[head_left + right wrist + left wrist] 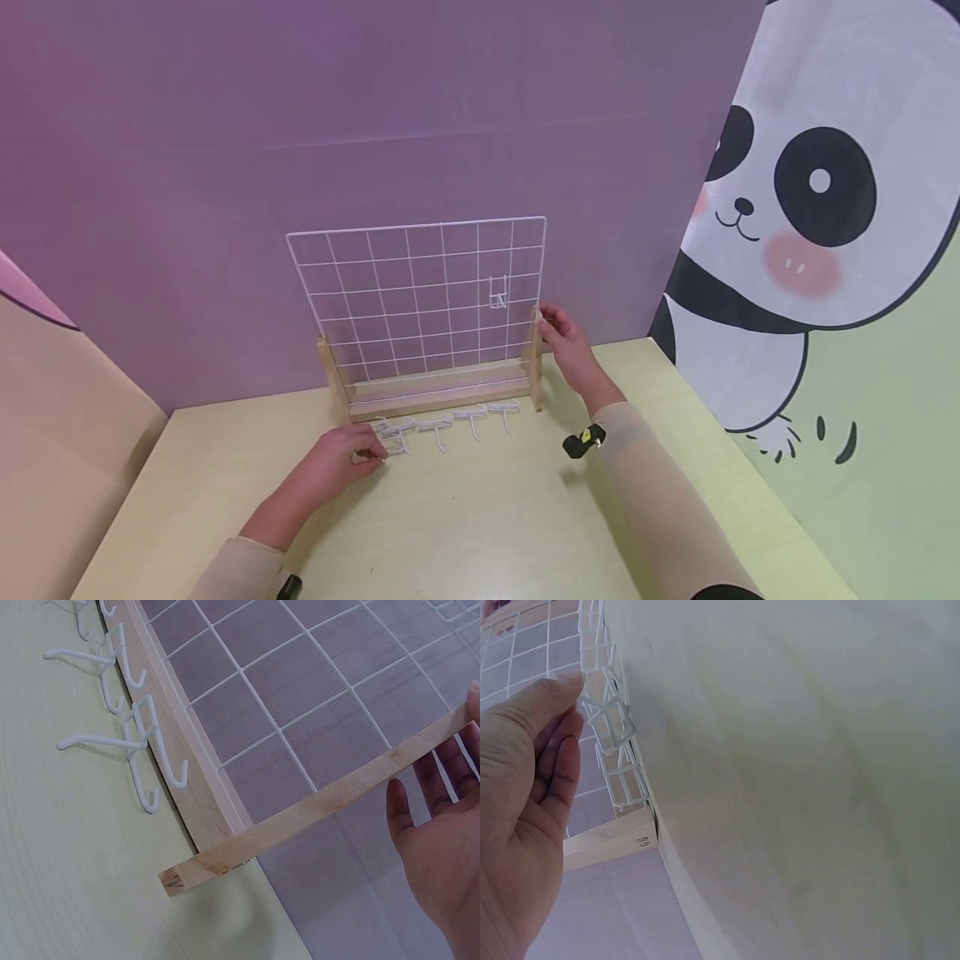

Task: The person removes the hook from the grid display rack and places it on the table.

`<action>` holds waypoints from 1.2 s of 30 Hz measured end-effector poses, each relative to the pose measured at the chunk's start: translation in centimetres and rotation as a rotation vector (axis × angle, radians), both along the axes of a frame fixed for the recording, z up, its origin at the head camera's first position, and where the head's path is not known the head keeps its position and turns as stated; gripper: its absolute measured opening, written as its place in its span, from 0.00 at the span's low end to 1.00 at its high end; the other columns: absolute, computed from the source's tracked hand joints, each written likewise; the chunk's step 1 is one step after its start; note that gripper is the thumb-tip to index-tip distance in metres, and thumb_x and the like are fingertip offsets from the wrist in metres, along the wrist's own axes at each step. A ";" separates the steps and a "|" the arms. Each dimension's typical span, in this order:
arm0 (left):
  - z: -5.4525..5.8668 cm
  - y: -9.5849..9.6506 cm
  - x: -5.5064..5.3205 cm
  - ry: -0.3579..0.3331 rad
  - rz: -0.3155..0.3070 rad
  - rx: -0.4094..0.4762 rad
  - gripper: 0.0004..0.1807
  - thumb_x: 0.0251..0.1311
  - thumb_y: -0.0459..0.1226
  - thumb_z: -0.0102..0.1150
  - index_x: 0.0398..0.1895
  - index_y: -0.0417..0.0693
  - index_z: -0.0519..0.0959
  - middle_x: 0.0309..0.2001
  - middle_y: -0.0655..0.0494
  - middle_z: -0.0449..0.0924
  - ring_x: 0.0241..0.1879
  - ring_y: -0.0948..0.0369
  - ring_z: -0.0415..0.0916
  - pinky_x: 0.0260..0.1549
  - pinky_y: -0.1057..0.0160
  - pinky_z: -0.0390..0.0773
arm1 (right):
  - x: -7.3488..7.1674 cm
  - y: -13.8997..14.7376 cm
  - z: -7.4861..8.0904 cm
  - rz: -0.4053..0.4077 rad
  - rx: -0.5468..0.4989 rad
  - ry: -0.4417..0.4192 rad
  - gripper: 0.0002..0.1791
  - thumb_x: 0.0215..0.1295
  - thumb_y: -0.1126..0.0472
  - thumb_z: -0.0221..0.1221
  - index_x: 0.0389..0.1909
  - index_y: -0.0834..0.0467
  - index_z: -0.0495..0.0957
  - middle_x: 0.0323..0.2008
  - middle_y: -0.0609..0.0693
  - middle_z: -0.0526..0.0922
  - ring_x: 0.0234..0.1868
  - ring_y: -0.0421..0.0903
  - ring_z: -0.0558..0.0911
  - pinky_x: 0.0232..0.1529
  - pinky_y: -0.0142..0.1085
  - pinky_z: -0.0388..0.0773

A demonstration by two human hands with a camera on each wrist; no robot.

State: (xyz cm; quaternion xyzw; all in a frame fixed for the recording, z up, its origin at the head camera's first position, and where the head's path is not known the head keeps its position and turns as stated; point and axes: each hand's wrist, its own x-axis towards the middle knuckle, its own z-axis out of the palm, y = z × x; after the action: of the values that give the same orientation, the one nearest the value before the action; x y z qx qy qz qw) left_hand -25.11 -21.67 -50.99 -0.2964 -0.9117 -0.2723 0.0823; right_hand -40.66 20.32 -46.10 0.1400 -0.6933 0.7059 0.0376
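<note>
A white wire grid panel stands upright in a wooden stand. My right hand grips the stand's right wooden post, with the thumb in front and fingers behind it. Along the stand's front foot lies a row of several white wire hooks, their prongs pointing toward me. At the row's left end is my left hand. Its thumb and fingers are loosely bent beside the nearest hooks, and nothing shows between them. One white hook hangs on the grid's upper right part.
The pale tabletop extends in front of the stand. Behind it rises a purple wall. A panda picture covers the wall on the right.
</note>
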 end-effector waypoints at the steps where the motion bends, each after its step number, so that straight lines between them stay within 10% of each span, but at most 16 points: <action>1: 0.0 0.0 0.0 -0.005 -0.003 -0.003 0.10 0.61 0.24 0.78 0.37 0.48 0.91 0.37 0.66 0.83 0.38 0.66 0.85 0.40 0.64 0.88 | 0.0 0.0 0.0 -0.001 0.002 0.001 0.21 0.88 0.61 0.55 0.74 0.63 0.72 0.64 0.57 0.78 0.65 0.49 0.77 0.77 0.51 0.71; 36: 1.1 0.9 -0.1 -0.013 0.011 0.040 0.09 0.62 0.24 0.77 0.40 0.46 0.91 0.37 0.67 0.83 0.39 0.65 0.84 0.42 0.59 0.89 | 0.2 -0.3 0.1 -0.014 0.000 0.000 0.20 0.89 0.62 0.54 0.73 0.64 0.71 0.61 0.52 0.79 0.63 0.46 0.77 0.72 0.44 0.74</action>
State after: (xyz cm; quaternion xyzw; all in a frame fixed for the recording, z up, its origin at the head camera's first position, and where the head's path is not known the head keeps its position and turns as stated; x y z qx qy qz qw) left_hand -25.23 -20.75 -49.84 -0.2881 -0.9081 -0.2919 0.0839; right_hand -40.49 20.05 -46.04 0.1352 -0.6944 0.7055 0.0425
